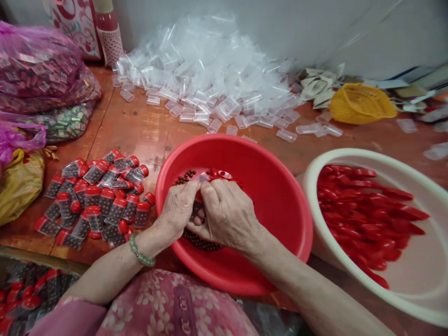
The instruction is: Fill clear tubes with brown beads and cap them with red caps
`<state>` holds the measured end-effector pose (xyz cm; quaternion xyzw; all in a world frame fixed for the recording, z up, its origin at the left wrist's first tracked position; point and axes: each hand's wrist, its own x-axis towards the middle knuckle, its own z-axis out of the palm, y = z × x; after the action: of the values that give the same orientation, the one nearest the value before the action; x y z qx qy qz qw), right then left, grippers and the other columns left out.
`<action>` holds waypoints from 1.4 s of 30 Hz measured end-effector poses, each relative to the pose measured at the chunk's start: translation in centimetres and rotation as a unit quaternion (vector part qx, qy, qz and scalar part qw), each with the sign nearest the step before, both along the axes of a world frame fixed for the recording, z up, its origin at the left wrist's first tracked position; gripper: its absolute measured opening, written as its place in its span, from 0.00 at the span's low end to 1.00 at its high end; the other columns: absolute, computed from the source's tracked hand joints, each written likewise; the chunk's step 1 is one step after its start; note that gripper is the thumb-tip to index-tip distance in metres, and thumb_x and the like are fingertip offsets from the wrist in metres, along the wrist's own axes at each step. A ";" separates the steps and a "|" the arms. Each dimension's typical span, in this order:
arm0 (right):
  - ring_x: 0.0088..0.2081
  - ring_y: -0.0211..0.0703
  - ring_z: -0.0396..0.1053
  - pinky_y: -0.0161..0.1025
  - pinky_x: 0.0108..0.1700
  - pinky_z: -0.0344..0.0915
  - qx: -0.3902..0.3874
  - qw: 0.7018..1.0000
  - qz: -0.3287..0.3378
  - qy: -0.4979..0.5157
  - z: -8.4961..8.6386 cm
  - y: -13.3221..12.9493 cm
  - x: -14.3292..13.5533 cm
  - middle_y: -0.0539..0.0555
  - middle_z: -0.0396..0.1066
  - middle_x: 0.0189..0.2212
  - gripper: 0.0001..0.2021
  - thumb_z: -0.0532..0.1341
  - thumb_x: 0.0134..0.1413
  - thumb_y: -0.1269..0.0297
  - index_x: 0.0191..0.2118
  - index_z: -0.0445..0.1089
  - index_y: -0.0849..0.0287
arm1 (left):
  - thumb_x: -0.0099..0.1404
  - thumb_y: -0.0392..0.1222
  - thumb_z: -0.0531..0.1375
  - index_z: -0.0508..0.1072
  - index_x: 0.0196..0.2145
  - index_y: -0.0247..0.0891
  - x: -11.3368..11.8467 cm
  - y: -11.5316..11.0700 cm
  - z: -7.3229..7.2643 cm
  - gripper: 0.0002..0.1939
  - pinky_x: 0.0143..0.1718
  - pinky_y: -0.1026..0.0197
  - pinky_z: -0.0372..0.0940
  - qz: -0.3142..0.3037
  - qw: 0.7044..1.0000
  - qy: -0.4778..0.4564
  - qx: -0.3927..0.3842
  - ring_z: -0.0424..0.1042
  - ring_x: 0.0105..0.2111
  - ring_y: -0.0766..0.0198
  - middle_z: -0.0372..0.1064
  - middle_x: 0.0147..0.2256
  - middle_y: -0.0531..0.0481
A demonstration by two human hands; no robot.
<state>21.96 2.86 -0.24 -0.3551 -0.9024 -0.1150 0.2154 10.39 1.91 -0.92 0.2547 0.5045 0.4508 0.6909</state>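
Over the left part of a red basin (pixel 280 210), my left hand (pixel 180 205) and my right hand (pixel 229 210) meet, thumbs side by side. Both hands have their fingers curled around something small between them; part of a clear container with dark beads seems to show there, mostly hidden. Small brown beads (pixel 201 241) lie in the basin under and beside my hands, and several red caps (pixel 224 174) lie just beyond them. A green bead bracelet circles my left wrist.
Filled red-capped containers (pixel 105 196) lie left of the basin. A white basin (pixel 310 186) with red parts stands right. Behind are a heap of clear tubes (pixel 210 74) and a yellow basket (pixel 362 105). Purple bags (pixel 38 65) sit at the left.
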 end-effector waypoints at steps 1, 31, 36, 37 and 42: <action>0.29 0.49 0.63 0.43 0.31 0.61 -0.031 0.999 0.020 0.007 0.4 0.2 0.3 0.58 0.67 0.27 0.16 0.57 0.53 0.56 0.41 0.62 0.64 | 0.66 0.48 0.51 0.62 0.22 0.37 -0.2 0.0 0.0 0.17 0.13 0.71 0.55 -0.002 1.000 -0.009 0.020 0.59 0.12 0.73 0.60 0.14 0.57; 0.42 0.50 0.72 0.39 0.37 0.63 -0.426 0.875 -0.142 -0.181 -4.3 9.7 2.9 0.59 0.72 0.42 0.19 0.61 0.56 0.49 0.44 0.67 0.60 | 0.65 0.28 0.55 0.72 0.42 0.30 -4.9 0.0 -1.5 0.09 0.47 0.56 0.71 -0.078 0.703 0.504 0.495 0.74 0.43 0.60 0.75 0.40 0.40; 0.39 0.53 0.74 0.40 0.36 0.64 -0.439 0.852 -0.264 -0.103 -5.3 9.7 0.4 0.65 0.75 0.36 0.27 0.58 0.54 0.41 0.44 0.66 0.64 | 0.64 0.28 0.56 0.73 0.38 0.33 -4.7 0.4 -2.0 0.07 0.43 0.56 0.72 -0.053 0.692 0.515 0.504 0.74 0.38 0.61 0.76 0.37 0.43; 0.39 0.53 0.74 0.40 0.36 0.64 -0.436 0.853 -0.270 -0.101 -5.6 9.6 -0.1 0.66 0.75 0.36 0.25 0.59 0.55 0.44 0.44 0.66 0.65 | 0.64 0.29 0.56 0.73 0.38 0.33 -4.7 0.5 -2.0 0.07 0.43 0.57 0.72 -0.051 0.692 0.512 0.506 0.74 0.38 0.61 0.76 0.36 0.44; 0.39 0.53 0.74 0.41 0.37 0.64 -0.418 0.871 -0.238 -0.098 -6.0 9.1 -0.6 0.65 0.76 0.37 0.19 0.62 0.55 0.55 0.46 0.65 0.64 | 0.63 0.29 0.57 0.73 0.37 0.33 -4.7 0.5 -2.0 0.07 0.43 0.56 0.72 -0.046 0.700 0.495 0.513 0.74 0.38 0.61 0.77 0.37 0.43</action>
<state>21.37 11.94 -6.26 -0.6032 -0.7705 0.1914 -0.0766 5.71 2.38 -2.92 0.7790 0.4522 0.4163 0.1239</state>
